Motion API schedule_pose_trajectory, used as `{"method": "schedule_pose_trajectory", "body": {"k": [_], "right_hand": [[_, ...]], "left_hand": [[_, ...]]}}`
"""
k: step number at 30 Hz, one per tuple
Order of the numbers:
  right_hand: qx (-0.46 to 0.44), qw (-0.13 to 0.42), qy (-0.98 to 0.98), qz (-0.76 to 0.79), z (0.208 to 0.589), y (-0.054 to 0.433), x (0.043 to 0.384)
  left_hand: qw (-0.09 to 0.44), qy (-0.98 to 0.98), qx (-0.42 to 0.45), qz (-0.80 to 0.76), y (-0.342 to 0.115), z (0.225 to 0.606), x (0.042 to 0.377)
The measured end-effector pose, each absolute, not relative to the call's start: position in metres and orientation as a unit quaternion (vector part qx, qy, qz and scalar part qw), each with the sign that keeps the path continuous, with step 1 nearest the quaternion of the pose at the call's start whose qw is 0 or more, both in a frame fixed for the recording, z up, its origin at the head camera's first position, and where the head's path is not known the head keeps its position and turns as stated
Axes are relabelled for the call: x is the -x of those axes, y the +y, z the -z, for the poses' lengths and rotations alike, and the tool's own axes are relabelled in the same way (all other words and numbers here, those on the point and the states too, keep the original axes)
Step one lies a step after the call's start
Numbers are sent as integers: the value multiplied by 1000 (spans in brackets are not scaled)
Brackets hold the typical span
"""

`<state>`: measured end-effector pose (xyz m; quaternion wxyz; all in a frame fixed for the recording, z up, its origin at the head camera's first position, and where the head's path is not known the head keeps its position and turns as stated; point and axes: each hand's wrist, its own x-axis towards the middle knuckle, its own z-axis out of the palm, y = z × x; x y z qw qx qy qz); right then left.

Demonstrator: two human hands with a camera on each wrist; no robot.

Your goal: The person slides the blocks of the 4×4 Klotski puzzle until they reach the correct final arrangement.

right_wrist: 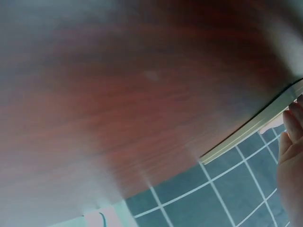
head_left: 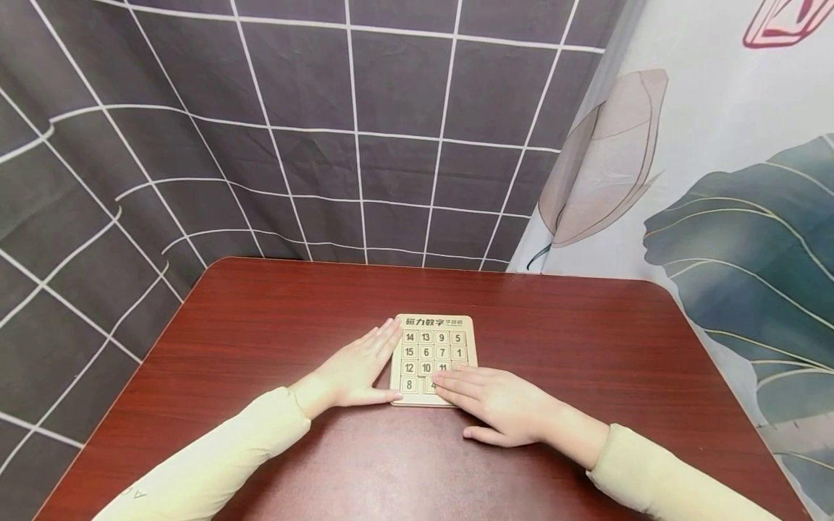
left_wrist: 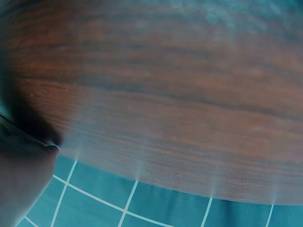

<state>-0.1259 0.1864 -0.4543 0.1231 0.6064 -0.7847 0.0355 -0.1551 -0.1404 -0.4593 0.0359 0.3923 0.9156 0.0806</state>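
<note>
A pale wooden sliding number puzzle (head_left: 435, 322) lies flat on the table, black numerals on its square tiles. In its bottom row a gap shows between the 8 tile (head_left: 409, 386) and the 4 tile. My left hand (head_left: 355, 370) rests along the puzzle's left edge, fingers extended, thumb at the lower left corner. Straight fingers of my right hand (head_left: 508, 405) touch the lower right tiles and cover some of them; its thumb stands apart from the board. From the right wrist, the board's edge (right_wrist: 251, 125) appears beside the fingers. Only part of the left hand (left_wrist: 23, 184) shows in its wrist view.
The dark red wooden table (head_left: 293, 304) has rounded far corners. Behind it hangs a grey curtain (head_left: 397, 87) with a white grid, and a white leaf-patterned curtain (head_left: 704, 239) hangs at the right. Light sleeves (head_left: 241, 441) cover both forearms.
</note>
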Motion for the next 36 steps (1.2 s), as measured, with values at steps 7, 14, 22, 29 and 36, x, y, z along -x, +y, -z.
{"method": "schedule_pose_trajectory", "body": {"k": [7,14,22,29,36], "right_hand": [[-599,135,-788,-35,456,200,123],[-602,129,-786,-47,458,197,124],[-624,128,-769,-50,457,175,126],[-632,111,-766,-40,458,156,132],[-631,101,-769,-29,456,155,133]], "left_hand": [[35,916,-391,-83,-141,460,156],[37,915,-393,-80,-142,461,156],[41,916,-390,-79,-141,459,155],[46,916,-389,-82,-142,459,155],[48,917,-389,-74,-142,461,156]]}}
